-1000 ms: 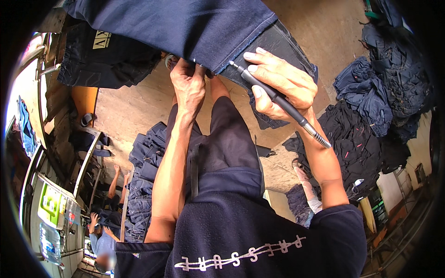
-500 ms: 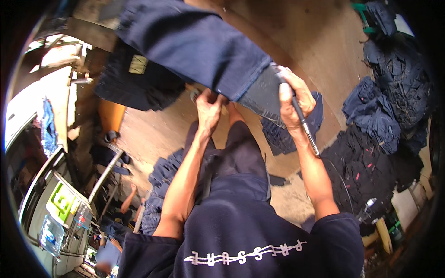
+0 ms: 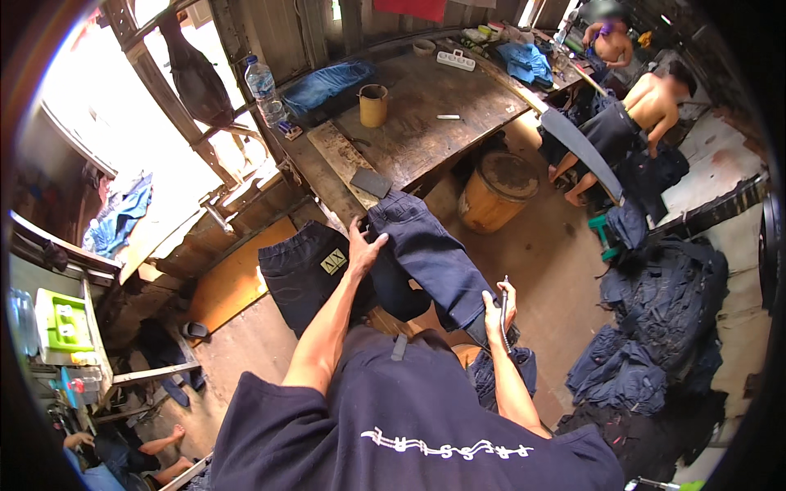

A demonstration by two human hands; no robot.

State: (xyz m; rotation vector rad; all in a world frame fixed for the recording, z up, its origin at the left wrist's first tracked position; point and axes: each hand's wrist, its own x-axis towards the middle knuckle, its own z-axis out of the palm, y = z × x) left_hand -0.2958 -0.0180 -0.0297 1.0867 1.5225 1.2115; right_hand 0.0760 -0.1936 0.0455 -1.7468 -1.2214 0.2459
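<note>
Dark navy trousers (image 3: 434, 250) are drawn lengthwise over a flat dark board (image 3: 371, 182), whose far end sticks out past the waistband. My left hand (image 3: 364, 250) lies at the waistband's left side, thumb and fingers spread against the cloth. At the near leg end, my right hand (image 3: 498, 319) is closed around a slim pen-shaped tool (image 3: 504, 304), its tip pointing up and away. Left of my left arm hangs a second dark pair of trousers (image 3: 303, 274) with a pale square label.
A worn wooden table (image 3: 409, 90) ahead carries a brown mug (image 3: 373, 106), a water bottle (image 3: 260, 82) and blue cloth. Underneath is an orange drum (image 3: 499, 192). Dark garments (image 3: 663, 307) are heaped on the right; co-workers (image 3: 647, 106) are at back right and lower left.
The view has tilted up, bringing the table and co-workers into sight. My left hand has moved from the trousers' lower edge to the waistband; my right hand keeps the pen-shaped tool.
</note>
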